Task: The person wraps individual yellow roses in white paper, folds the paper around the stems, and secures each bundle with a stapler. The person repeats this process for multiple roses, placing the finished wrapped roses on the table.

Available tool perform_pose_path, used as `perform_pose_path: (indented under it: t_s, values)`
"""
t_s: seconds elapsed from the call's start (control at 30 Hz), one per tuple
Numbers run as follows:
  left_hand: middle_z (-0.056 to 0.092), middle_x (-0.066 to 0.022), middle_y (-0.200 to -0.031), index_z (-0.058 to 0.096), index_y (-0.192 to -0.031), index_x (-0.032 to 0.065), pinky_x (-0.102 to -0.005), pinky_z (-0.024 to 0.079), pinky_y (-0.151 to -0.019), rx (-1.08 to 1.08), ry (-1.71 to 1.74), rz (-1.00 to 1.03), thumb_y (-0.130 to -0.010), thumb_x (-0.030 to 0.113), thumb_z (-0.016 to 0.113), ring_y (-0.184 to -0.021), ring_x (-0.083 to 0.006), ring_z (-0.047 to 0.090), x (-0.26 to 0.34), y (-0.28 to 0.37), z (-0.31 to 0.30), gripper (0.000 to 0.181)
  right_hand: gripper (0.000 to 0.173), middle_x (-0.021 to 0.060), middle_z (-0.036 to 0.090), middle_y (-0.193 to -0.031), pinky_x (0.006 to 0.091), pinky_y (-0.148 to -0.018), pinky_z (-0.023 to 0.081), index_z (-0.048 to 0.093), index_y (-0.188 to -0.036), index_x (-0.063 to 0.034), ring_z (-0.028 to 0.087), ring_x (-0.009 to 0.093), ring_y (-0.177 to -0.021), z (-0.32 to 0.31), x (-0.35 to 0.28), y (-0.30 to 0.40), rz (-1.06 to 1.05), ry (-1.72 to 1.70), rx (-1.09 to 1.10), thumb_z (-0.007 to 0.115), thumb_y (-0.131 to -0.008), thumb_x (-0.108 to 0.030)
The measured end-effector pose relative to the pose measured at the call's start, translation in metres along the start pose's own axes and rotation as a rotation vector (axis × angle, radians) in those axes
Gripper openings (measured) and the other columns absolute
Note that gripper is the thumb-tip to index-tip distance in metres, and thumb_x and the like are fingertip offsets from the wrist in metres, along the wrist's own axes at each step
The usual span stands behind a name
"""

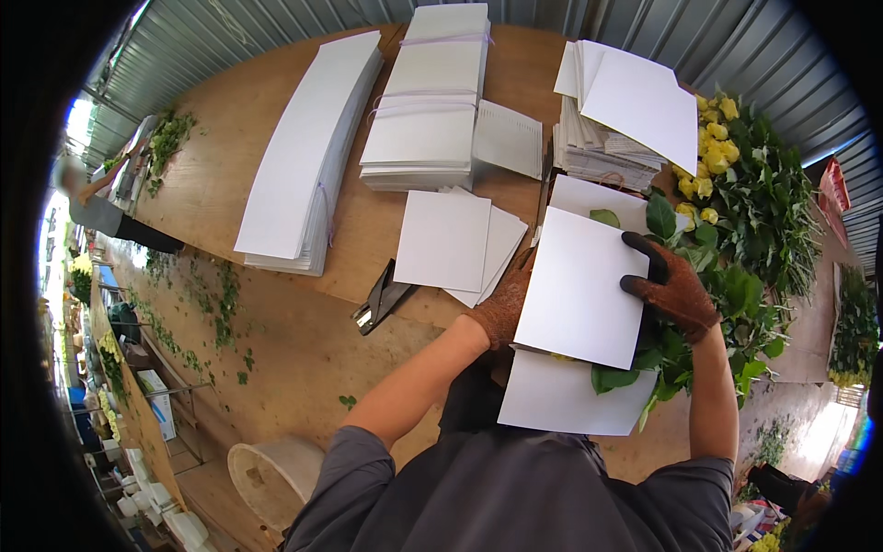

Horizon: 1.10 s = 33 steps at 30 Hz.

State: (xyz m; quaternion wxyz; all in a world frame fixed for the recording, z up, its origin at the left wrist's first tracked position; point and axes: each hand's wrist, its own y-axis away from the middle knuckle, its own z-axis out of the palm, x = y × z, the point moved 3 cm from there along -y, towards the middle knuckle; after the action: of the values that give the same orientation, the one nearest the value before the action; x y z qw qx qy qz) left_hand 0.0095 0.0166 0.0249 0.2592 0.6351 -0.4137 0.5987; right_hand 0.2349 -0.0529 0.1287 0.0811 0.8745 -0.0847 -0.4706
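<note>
A white card sheet (pixel 583 286) lies at a slant in front of me, above another white sheet (pixel 576 400). Green leaves (pixel 614 378) stick out between them, and a sliver of yellow shows at the gap. My left hand (pixel 507 300), in a brown glove, grips the left edge, its fingertips partly hidden. At the right edge is my right hand (pixel 672 286), gloved in brown with black fingertips; two fingers lie on top of the upper sheet. A third white sheet (pixel 600 200) sits behind, with a leaf on it.
Loose white cards (pixel 445 238) and a black stapler (pixel 381 300) lie to the left. Tied card stacks (pixel 428 131) and a long stack (pixel 310 152) stand behind. Yellow roses (pixel 717 155) are heaped right. A bucket (pixel 269 476) is on the floor; a person (pixel 103 210) stands far left.
</note>
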Motion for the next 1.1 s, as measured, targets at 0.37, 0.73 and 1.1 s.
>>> perform_pose_path:
  t_s: [0.37,0.73,1.1]
  values:
    - [0.050,-0.0199,-0.143,0.049,-0.141,0.0055,-0.0441,0.041,-0.111,0.214,-0.707,-0.260,-0.084,0.026,0.075,-0.133,-0.0382,0.046,0.049,0.054,-0.051,0.066,0.061,0.0220,0.066,-0.108,0.0416,-0.085,0.051,0.055,-0.140,-0.0121,0.064,0.034,-0.090,-0.007,-0.013,0.001,-0.041,0.276,-0.070,0.073,-0.084,-0.029]
    - [0.036,-0.0292,-0.149,0.043,-0.145,0.0043,-0.0549,0.029,-0.115,-0.359,-1.111,-0.259,-0.078,0.051,0.076,-0.141,-0.0457,0.031,0.123,-0.043,0.029,0.088,0.060,0.0224,0.067,-0.106,0.0445,-0.087,0.051,0.055,-0.138,-0.0095,0.066,0.038,-0.094,-0.010,-0.012,-0.002,-0.103,0.481,-0.163,0.071,-0.085,-0.032]
    - [0.036,-0.0274,-0.150,0.042,-0.148,0.0088,-0.0542,0.028,-0.116,-0.319,-1.184,-0.252,-0.078,0.050,0.076,-0.143,-0.0431,0.029,0.112,-0.032,0.038,0.088,0.035,0.0247,0.068,-0.099,0.0451,-0.088,0.050,0.066,-0.116,-0.0014,0.063,0.042,-0.099,-0.004,-0.043,-0.107,-0.451,0.577,-0.094,0.067,-0.088,-0.023]
